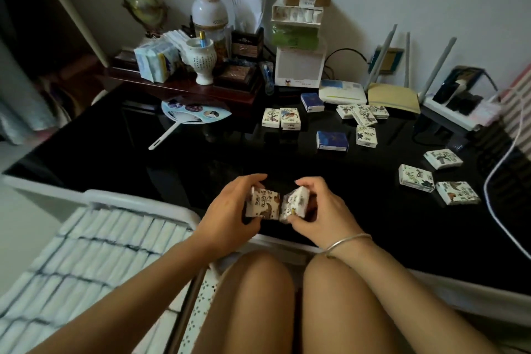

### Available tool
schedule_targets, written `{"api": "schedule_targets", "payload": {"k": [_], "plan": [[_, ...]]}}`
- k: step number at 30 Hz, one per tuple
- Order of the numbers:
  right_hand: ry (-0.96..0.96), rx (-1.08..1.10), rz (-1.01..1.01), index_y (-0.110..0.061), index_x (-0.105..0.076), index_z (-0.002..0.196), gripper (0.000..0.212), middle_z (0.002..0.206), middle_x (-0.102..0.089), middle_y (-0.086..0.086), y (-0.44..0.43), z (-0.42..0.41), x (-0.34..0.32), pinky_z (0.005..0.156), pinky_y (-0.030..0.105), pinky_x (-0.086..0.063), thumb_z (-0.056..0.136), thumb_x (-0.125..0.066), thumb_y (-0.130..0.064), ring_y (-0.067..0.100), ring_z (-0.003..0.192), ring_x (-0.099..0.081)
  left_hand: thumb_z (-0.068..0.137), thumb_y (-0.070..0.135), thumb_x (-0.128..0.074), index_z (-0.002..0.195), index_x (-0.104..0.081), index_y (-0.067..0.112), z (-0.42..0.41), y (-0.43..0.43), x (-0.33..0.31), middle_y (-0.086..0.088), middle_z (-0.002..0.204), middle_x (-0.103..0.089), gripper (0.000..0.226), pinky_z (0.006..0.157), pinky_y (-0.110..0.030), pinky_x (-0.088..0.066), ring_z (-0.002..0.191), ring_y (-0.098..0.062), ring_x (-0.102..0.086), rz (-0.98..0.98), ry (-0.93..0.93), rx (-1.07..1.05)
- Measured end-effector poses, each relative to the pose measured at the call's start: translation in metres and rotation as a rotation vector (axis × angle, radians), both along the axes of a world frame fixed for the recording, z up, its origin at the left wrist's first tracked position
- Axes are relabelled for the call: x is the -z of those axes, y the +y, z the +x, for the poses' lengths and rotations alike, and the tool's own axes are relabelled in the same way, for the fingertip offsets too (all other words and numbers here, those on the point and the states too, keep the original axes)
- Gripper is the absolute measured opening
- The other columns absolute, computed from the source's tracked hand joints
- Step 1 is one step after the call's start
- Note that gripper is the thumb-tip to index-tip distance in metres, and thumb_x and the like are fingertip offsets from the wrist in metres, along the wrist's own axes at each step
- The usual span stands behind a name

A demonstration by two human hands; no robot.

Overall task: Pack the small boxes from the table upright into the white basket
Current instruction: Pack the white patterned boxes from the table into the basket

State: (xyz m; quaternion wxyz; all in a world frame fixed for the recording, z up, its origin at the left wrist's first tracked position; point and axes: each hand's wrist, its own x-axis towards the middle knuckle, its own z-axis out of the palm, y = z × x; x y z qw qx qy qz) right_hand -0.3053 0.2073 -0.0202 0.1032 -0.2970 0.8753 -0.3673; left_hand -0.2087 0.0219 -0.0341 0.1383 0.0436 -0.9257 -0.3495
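Left hand (pixel 230 207) gripped one small box (pixel 263 204), fingers curled over its top edge; right hand (pixel 321 210) pinched a second box (pixel 296 203) tilted beside it, the two touching above the table's (pixel 115 152) near edge. They looked light and slightly soft, best taken by the narrow sides. The white basket (pixel 94 253) sat lower left, nearly full.

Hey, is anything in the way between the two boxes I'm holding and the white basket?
Nothing visible. The left hand grips the left box and the right hand the right box at the table's near edge. The white basket sits just to their left, open-topped, lined with upright packs.
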Motion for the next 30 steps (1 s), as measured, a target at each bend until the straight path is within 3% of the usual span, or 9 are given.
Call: {"api": "schedule_targets", "payload": {"k": [5, 10, 13, 15, 17, 20, 23, 25, 30], "plan": [[-0.008, -0.160, -0.145, -0.031, -0.046, 0.122, 0.060, 0.106, -0.060, -0.016, -0.037, 0.063, -0.020, 0.076, 0.020, -0.048, 0.071, -0.079, -0.028, 0.001, 0.093, -0.060, 0.077, 0.030, -0.075, 0.144, -0.035, 0.029, 0.074, -0.013, -0.035, 0.021, 0.121, -0.054, 0.078, 0.084, -0.008, -0.041, 0.111, 0.002, -0.052, 0.039, 0.028, 0.003], [-0.058, -0.323, -0.209, -0.035, -0.053, 0.114, 0.053, 0.103, -0.063, -0.018, -0.071, 0.120, -0.033, 0.083, 0.027, -0.051, 0.069, -0.081, -0.038, 0.000, 0.097, -0.060, 0.075, 0.048, -0.070, 0.131, -0.051, 0.035, 0.148, -0.047, -0.053, 0.024, 0.120, -0.057, 0.061, 0.089, -0.013, -0.042, 0.117, -0.003, -0.052, -0.003, 0.071, -0.067], [-0.052, -0.395, -0.183, -0.037, -0.052, 0.113, 0.054, 0.103, -0.058, -0.025, -0.086, 0.153, -0.038, 0.083, 0.017, -0.045, 0.068, -0.082, -0.041, -0.005, 0.099, -0.055, 0.075, 0.039, -0.078, 0.125, -0.055, 0.035, 0.193, -0.063, -0.057, 0.023, 0.120, -0.057, 0.055, 0.087, -0.018, -0.047, 0.115, -0.001, -0.052, -0.029, 0.059, -0.147], [-0.069, -0.395, -0.224, -0.039, -0.052, 0.109, 0.055, 0.098, -0.057, -0.029, -0.096, 0.178, -0.038, 0.081, 0.013, -0.044, 0.064, -0.080, -0.052, -0.007, 0.097, -0.055, 0.074, 0.045, -0.075, 0.124, -0.053, 0.041, 0.229, -0.072, -0.056, 0.028, 0.121, -0.055, 0.055, 0.084, -0.017, -0.048, 0.114, 0.001, -0.051, -0.035, 0.029, -0.194], [-0.130, -0.368, -0.312, -0.035, -0.054, 0.106, 0.061, 0.097, -0.060, -0.022, -0.105, 0.204, -0.032, 0.080, 0.017, -0.048, 0.059, -0.070, -0.070, -0.002, 0.093, -0.058, 0.069, 0.058, -0.066, 0.122, -0.049, 0.047, 0.264, -0.083, -0.054, 0.031, 0.122, -0.052, 0.056, 0.083, -0.015, -0.046, 0.113, 0.001, -0.049, -0.055, -0.017, -0.234], [-0.188, -0.367, -0.309, -0.033, -0.055, 0.102, 0.066, 0.096, -0.059, -0.015, -0.115, 0.243, -0.019, 0.078, 0.025, -0.051, 0.057, -0.059, -0.082, 0.002, 0.088, -0.057, 0.067, 0.057, -0.067, 0.122, -0.050, 0.047, 0.310, -0.097, -0.049, 0.021, 0.121, -0.054, 0.058, 0.080, -0.015, -0.045, 0.108, -0.001, -0.051, -0.084, -0.102, -0.321], [-0.226, -0.394, -0.195, -0.035, -0.050, 0.101, 0.059, 0.096, -0.058, -0.015, -0.124, 0.282, -0.010, 0.078, 0.024, -0.051, 0.060, -0.064, -0.076, 0.001, 0.086, -0.056, 0.072, 0.041, -0.078, 0.121, -0.049, 0.051, 0.345, -0.105, -0.044, 0.021, 0.112, -0.060, 0.058, 0.075, -0.017, -0.051, 0.099, 0.004, -0.057, -0.076, -0.209, -0.352], [-0.251, -0.395, -0.138, -0.035, -0.047, 0.102, 0.054, 0.096, -0.058, -0.015, -0.132, 0.306, -0.006, 0.077, 0.021, -0.049, 0.065, -0.069, -0.067, 0.001, 0.087, -0.055, 0.073, 0.041, -0.080, 0.120, -0.051, 0.052, 0.360, -0.106, -0.041, 0.023, 0.104, -0.064, 0.056, 0.075, -0.021, -0.054, 0.093, 0.005, -0.060, -0.080, -0.300, -0.330], [-0.120, -0.422, 0.024, -0.032, -0.047, 0.109, 0.054, 0.105, -0.056, -0.014, -0.152, 0.341, 0.008, 0.080, 0.029, -0.049, 0.068, -0.069, -0.058, 0.007, 0.097, -0.054, 0.074, 0.041, -0.076, 0.122, -0.043, 0.051, 0.371, -0.103, -0.042, 0.026, 0.098, -0.061, 0.059, 0.075, -0.020, -0.053, 0.083, 0.004, -0.058, -0.247, -0.491, -0.350]]}}
